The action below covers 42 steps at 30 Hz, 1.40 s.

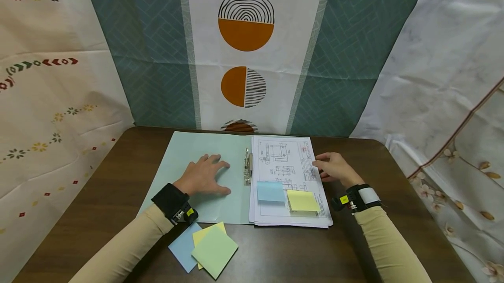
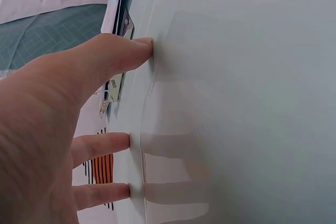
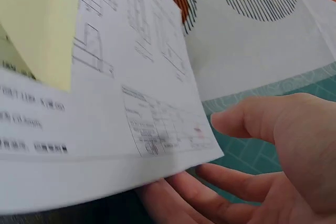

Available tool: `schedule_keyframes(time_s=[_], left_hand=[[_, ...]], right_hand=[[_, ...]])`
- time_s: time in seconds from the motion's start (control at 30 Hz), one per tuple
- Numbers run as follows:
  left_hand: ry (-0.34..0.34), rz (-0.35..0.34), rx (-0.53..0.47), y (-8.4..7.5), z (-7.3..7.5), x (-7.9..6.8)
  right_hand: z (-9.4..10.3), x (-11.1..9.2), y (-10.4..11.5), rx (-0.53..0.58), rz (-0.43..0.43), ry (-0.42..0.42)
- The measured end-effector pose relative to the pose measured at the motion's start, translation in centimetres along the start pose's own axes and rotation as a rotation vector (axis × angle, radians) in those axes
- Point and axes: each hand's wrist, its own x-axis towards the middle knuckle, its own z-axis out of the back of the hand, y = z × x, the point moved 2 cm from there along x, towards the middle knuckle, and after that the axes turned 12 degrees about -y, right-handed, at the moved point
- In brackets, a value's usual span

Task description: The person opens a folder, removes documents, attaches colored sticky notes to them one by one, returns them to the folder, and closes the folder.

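A pale green lever-clip folder (image 1: 177, 156) lies spread on the table, its metal clip (image 1: 248, 167) along the middle. My left hand (image 1: 202, 177) rests on the bare left cover with fingers and thumb spread; the left wrist view shows its fingertips touching the surface. On the right side is a stack of printed technical drawings (image 1: 277, 165), bearing a blue sticky note (image 1: 270, 191) and a yellow sticky note (image 1: 303, 200). My right hand (image 1: 336, 168) is at the stack's right edge. In the right wrist view its fingers (image 3: 194, 195) reach under the paper while the thumb stays apart from it.
Near the table's front, blue (image 1: 183, 248), yellow (image 1: 208, 229) and green sticky notes (image 1: 215, 252) overlap just below the folder. The dark wooden table (image 1: 283, 256) meets patterned cloth hangings (image 1: 153, 55) at the back and sides.
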Motion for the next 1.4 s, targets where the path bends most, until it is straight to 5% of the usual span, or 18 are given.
schedule_keyframes(time_s=[0.4, 0.87, 1.13, 1.4], left_hand=[[0.006, 0.011, 0.007, -0.3, 0.2, -0.1], [0.001, 0.011, -0.004, -0.2, 0.1, -0.1], [-0.003, 0.0, -0.012, -0.1, 0.0, -0.2], [0.008, 0.011, -0.011, -0.2, 0.1, -0.1]], right_hand=[[-1.7, -0.4, 1.1, 0.006, 0.032, 0.009], [1.4, -1.4, -1.1, 0.042, 0.006, 0.006], [1.2, -3.4, -2.8, 0.047, 0.021, 0.044], [1.0, -4.6, -2.1, 0.057, 0.029, 0.015]])
